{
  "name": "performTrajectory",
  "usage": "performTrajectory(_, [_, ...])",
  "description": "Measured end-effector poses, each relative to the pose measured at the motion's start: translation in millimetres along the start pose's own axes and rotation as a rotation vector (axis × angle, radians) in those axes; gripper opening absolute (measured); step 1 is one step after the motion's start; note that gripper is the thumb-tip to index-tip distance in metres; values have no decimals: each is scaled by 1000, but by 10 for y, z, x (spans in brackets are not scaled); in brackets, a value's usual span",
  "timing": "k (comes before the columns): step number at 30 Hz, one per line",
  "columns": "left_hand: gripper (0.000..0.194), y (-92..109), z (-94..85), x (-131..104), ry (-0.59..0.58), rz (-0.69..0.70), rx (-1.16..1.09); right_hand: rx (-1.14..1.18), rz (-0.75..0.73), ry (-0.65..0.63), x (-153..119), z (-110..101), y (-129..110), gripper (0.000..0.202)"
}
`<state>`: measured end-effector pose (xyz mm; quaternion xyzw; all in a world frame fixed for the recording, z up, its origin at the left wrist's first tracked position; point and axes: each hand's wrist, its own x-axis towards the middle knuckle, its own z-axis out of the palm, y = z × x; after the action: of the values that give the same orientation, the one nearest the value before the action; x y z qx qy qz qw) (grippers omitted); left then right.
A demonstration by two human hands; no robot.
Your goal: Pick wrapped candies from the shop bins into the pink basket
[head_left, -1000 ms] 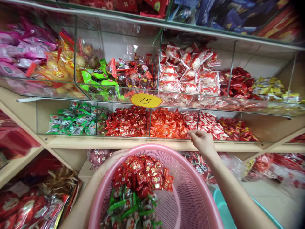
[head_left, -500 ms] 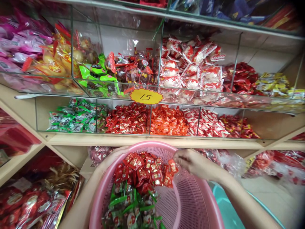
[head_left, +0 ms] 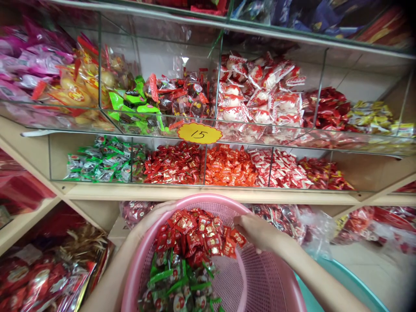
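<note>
Candies crowd the left of the pink basket, which could tip if the left hand, gripping its far-left edge, slackens; the right hand, curled beside an orange packet, might drop it; whether it grips, I cannot tell.

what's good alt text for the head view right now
A pink basket holds red candies and green-trimmed candies, with a person's left hand at its rim and right hand inside, beside orange candies. Behind, clear bins of colourful wrapped sweets carry a yellow tag reading 15.
</note>
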<state>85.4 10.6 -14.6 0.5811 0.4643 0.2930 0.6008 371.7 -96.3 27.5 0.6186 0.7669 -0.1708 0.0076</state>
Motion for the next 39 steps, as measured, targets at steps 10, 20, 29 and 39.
performTrajectory(10, [30,96,37,-95,41,-14,-37,29,2,253,26,-313,16,21])
performTrajectory(20, [33,-97,-36,26,48,-2,-50,-179,48,586,428,-731,535,28])
performTrajectory(29, [45,-203,-87,77,56,-16,-55,-283,-106,461,551,-647,636,34])
performTrajectory(39, [33,-240,-83,105,7,4,-56,-382,-75,387,566,-691,656,38])
